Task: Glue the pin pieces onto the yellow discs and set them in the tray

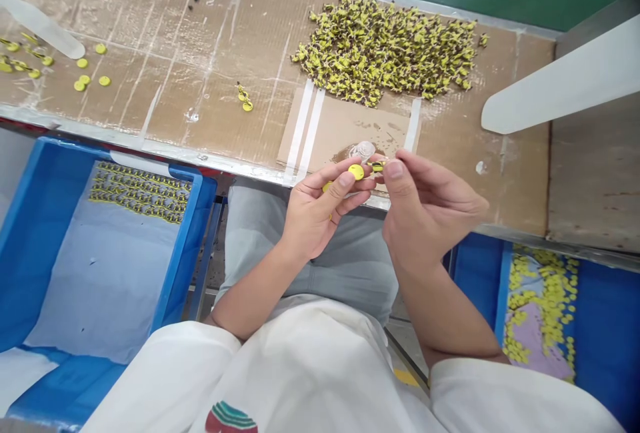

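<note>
My left hand [313, 209] is closed on a round yellow disc [356, 171] pinched at its fingertips, with more yellow showing between the fingers. Close against it, my right hand [430, 203] pinches a small yellow-and-black figure [377, 166] between thumb and forefinger. Whether the figure touches the disc I cannot tell. Just beyond the hands, a smear of clear wet stuff [363, 150] sits on a cardboard sheet [330, 129] with white tape strips. Past that sheet lies a big heap of small yellow-and-black figures [390, 46].
One figure on a disc [245, 98] lies left on the cardboard-covered table [200, 53], with loose yellow discs [105, 81] farther left. A blue bin [193, 199] at lower left holds rows of pieces; another blue bin [600, 313] at right holds yellow discs. White bars [560, 89] jut in.
</note>
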Demonstrator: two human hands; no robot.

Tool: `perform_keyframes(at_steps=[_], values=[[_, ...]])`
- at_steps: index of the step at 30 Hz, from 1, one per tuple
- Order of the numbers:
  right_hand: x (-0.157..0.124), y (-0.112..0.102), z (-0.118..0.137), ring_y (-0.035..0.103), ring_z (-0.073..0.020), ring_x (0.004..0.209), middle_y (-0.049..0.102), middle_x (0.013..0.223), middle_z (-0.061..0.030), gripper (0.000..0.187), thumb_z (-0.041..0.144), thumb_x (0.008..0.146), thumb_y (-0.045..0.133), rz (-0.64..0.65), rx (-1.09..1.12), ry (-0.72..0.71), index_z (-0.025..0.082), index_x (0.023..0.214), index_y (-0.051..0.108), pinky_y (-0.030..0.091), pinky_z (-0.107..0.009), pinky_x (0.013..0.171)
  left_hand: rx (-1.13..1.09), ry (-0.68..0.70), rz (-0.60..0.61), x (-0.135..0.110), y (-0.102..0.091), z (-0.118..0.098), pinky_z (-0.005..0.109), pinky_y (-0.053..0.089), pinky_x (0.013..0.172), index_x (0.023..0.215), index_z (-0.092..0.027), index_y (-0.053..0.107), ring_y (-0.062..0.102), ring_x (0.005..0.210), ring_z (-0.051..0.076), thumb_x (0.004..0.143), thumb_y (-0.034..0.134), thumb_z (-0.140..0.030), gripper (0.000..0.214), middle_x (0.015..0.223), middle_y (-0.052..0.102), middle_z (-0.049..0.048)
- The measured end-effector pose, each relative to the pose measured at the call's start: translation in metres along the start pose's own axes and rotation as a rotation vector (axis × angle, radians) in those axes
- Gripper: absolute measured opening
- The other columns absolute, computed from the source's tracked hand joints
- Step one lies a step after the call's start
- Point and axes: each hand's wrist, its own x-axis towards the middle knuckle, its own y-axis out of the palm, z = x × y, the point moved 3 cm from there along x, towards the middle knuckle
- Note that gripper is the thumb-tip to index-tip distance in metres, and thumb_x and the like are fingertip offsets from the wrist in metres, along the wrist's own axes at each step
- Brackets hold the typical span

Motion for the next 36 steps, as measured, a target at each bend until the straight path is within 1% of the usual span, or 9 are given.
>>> perform_keyframes(at_steps=[4,7,9,16,23,30,36], values=[[-0.0001,-0.0001,-0.0060,0.075,-0.0177,0.073,0.079,0.090,0.0023,0.014,0.029,0.079,0.083,0.010,-0.045,-0.038,0.031,0.093,0.079,0.067,-0.034,0.068,0.017,0.007,0.005,0.0002,0.0012,0.0004,0.023,0.059,0.091,0.103,-0.026,0.079,0.076,0.100,0.017,0.079,0.081,-0.035,0.027,0.107,0.079,0.0011],[-0.0003,0.0002,-0.0072,0.076,-0.0188,0.075,0.079,0.089,0.0024,0.014,0.028,0.079,0.083,-0.001,-0.053,-0.058,0.031,0.093,0.079,0.068,-0.035,0.070,0.007,0.013,0.002,-0.0003,0.0015,-0.0002,0.023,0.059,0.090,0.102,-0.024,0.079,0.077,0.096,0.016,0.079,0.081,-0.034,0.025,0.107,0.079,0.0018],[-0.0007,0.0008,-0.0065,0.075,-0.0185,0.073,0.079,0.088,0.0024,0.015,0.026,0.079,0.083,0.007,-0.057,-0.064,0.031,0.093,0.079,0.068,-0.034,0.069,-0.007,0.019,0.012,-0.0005,0.0015,-0.0004,0.022,0.059,0.088,0.102,-0.023,0.079,0.077,0.093,0.015,0.079,0.081,-0.033,0.025,0.105,0.080,0.0020],[-0.0017,0.0002,-0.0052,0.076,-0.0200,0.074,0.078,0.088,0.0019,0.015,0.026,0.079,0.083,0.005,-0.079,-0.068,0.031,0.092,0.079,0.068,-0.037,0.070,0.008,-0.009,-0.020,-0.0001,-0.0015,0.0015,0.027,0.058,0.096,0.103,-0.025,0.079,0.076,0.100,0.018,0.077,0.082,-0.035,0.028,0.106,0.080,0.0023],[-0.0021,-0.0011,-0.0056,0.075,-0.0183,0.074,0.079,0.087,0.0018,0.015,0.025,0.077,0.084,-0.003,-0.088,-0.053,0.030,0.091,0.080,0.067,-0.035,0.072,0.029,0.028,-0.003,-0.0006,-0.0008,0.0007,0.025,0.058,0.093,0.101,-0.026,0.079,0.077,0.095,0.016,0.081,0.080,-0.034,0.022,0.105,0.080,0.0007],[-0.0021,-0.0018,-0.0073,0.075,-0.0189,0.072,0.079,0.087,0.0013,0.014,0.030,0.077,0.084,-0.001,-0.096,-0.039,0.029,0.090,0.079,0.068,-0.035,0.071,0.021,0.001,-0.034,-0.0003,-0.0012,0.0021,0.029,0.056,0.100,0.101,-0.025,0.079,0.076,0.103,0.019,0.078,0.082,-0.035,0.026,0.103,0.080,0.0013],[-0.0008,-0.0014,-0.0079,0.076,-0.0185,0.074,0.079,0.087,0.0012,0.012,0.026,0.078,0.083,-0.001,-0.100,-0.057,0.028,0.090,0.079,0.068,-0.034,0.072,0.022,0.008,-0.034,-0.0004,-0.0013,0.0020,0.029,0.056,0.099,0.101,-0.025,0.079,0.076,0.102,0.019,0.078,0.082,-0.034,0.025,0.105,0.080,0.0012]])
